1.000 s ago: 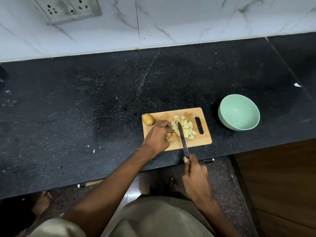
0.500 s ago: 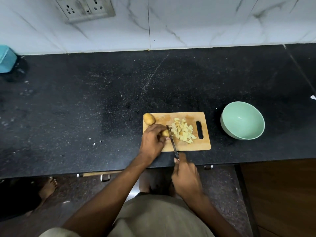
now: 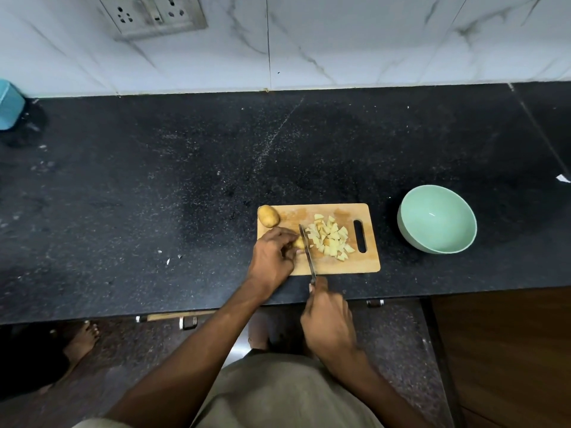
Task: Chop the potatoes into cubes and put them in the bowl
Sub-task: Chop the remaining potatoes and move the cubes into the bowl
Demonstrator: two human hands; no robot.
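Observation:
A wooden cutting board lies near the front edge of the black counter. A pile of pale potato cubes sits on its middle. A whole potato rests on the board's far left corner. My left hand pins a small potato piece to the board. My right hand grips a knife, whose blade rests against that piece, left of the cubes. A mint-green bowl stands to the right of the board, with nothing visible inside.
A marble-tiled wall with a socket panel rises behind the black counter. A teal container stands at the far left. A white scrap lies at the right edge. Drawer handles and bare feet show below.
The knife has shifted left, away from the cube pile, and now sits against the piece under my left hand. My right hand moved left with it. The camera view tilted slightly.

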